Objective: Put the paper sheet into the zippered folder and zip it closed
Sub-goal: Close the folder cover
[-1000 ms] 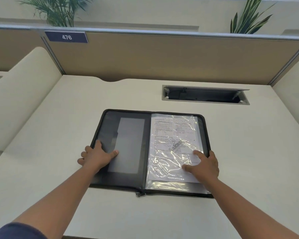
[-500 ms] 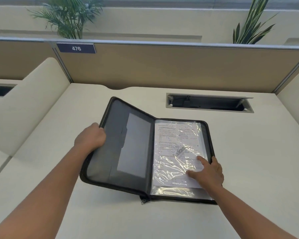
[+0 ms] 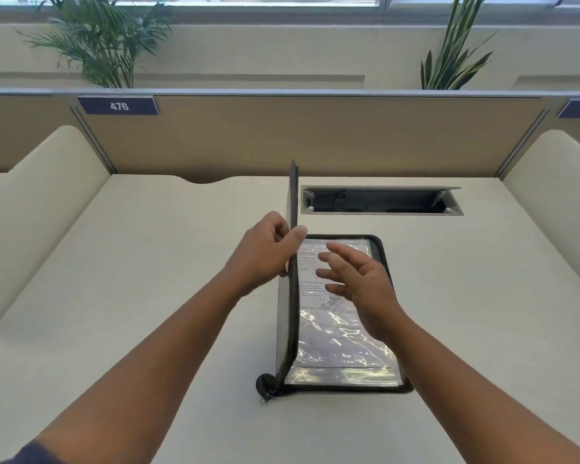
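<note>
Head view: black zippered fabric folder lies on the smooth cream desk, its left cover standing upright and seen edge-on, pinched at its top edge between the thumb and curled fingers of the left hand. Printed white paper sheet lies flat in the folder's right half under a glossy, crinkled clear plastic sleeve, just right of the gripped cover. Right hand hovers above the sheet, fingers spread and relaxed, holding nothing.
</note>
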Motion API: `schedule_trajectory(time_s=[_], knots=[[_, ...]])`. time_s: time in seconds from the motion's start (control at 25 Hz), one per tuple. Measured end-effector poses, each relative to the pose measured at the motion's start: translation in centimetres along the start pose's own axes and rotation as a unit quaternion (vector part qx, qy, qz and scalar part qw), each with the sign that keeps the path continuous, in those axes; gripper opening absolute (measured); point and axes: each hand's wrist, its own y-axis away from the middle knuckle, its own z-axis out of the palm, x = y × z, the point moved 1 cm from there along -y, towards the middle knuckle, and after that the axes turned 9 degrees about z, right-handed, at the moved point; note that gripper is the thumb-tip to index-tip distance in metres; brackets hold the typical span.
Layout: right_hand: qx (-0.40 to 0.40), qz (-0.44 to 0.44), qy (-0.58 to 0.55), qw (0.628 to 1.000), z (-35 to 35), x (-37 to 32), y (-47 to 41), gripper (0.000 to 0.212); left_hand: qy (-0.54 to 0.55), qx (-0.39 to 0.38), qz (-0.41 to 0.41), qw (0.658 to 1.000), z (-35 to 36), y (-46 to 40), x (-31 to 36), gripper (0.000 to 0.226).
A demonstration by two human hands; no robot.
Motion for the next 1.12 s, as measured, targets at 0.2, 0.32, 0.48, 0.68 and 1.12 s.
schedule_trajectory(time_s=[0.2, 0.32, 0.48, 0.68, 1.12], knots=[[0.024, -0.029, 0.03, 0.999, -1.9, -2.4, 0.2, 0.035, -0.034, -0.071, 0.071, 0.994, 6.4, 0.6, -2.3, 0.057], [0.085, 0.007, 0.024, 0.996, -5.9, -1.4, -0.3, 0.021, -0.098, -0.15, 0.072, 0.981, 8.2, 1.8, -6.4, 0.06], [0.153, 0.088, 0.07, 0.982, -10.8, 2.0, -0.8, 0.026, -0.214, -0.191, 0.051, 0.957, 9.4, 3.8, -11.3, 0.063], [0.235, 0.138, 0.16, 0.949, -13.4, 7.6, -0.8, 0.027, -0.207, -0.227, 0.034, 0.951, 10.0, 5.3, -14.0, 0.075], [0.181, 0.154, 0.427, 0.873, -11.3, 12.8, -0.9, 0.062, -0.174, -0.166, 0.013, 0.971, 10.0, 6.9, -16.7, 0.086]])
